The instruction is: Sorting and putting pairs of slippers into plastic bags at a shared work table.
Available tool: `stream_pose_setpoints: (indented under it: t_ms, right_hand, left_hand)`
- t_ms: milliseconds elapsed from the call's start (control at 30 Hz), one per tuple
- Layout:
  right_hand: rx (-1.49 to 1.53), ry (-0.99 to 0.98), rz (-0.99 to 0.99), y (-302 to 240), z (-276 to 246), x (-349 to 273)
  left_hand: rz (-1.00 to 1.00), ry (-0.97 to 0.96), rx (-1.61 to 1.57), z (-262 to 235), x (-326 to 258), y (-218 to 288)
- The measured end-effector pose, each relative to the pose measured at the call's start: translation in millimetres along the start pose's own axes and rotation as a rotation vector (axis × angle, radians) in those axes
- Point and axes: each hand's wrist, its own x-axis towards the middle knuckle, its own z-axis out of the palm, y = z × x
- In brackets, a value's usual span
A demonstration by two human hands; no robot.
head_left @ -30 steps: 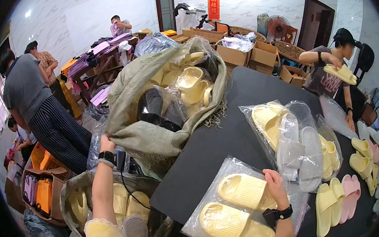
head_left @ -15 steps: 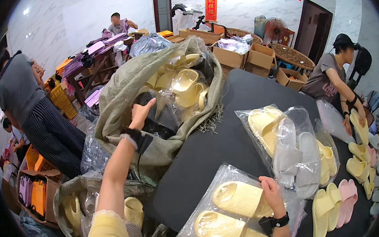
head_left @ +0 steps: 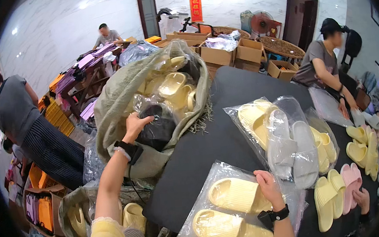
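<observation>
Reaching into the sack (head_left: 109, 111) at centre-left, the left hand (head_left: 134, 126), fingers curled on a dark bagged slipper (head_left: 157, 127), could spill loose yellow slippers (head_left: 173, 86) while the right hand (head_left: 268, 187) presses flat on a bagged yellow pair (head_left: 232, 208).

The left hand (head_left: 134, 126) reaches into a big olive sack (head_left: 121, 101) of bagged slippers, its fingers (head_left: 144, 117) on what seems to be a dark pair in clear plastic (head_left: 157, 127). The right hand (head_left: 268, 188) rests flat on a clear bag of yellow slippers (head_left: 230, 209) lying on the black table (head_left: 226, 138). Further packed pairs (head_left: 285, 142) lie just beyond, and loose yellow and pink slippers (head_left: 337, 189) sit to the right
</observation>
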Motion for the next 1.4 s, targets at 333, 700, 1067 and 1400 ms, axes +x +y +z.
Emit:
stream_pose_setpoints:
  t_ms: [333,700,1067,1400]
  right_hand:
    - [0.008,-0.005,0.005,8.7,-4.2,-2.7]
    - [-0.018,-0.013,0.068,-6.3,-0.3,0.3]
    - [0.005,-0.015,0.065,-13.8,1.5,2.9]
    - [-0.036,0.005,0.1,-15.2,-4.2,-3.0]
  left_hand:
    - [0.391,-0.1,-1.064,5.2,-110.8,229.8]
    - [-0.069,-0.69,-0.589,184.8,-99.1,185.7]
    - [-0.325,0.322,-0.272,132.2,103.4,-26.6]
    - [-0.419,-0.091,-0.653,158.1,102.9,-2.4]
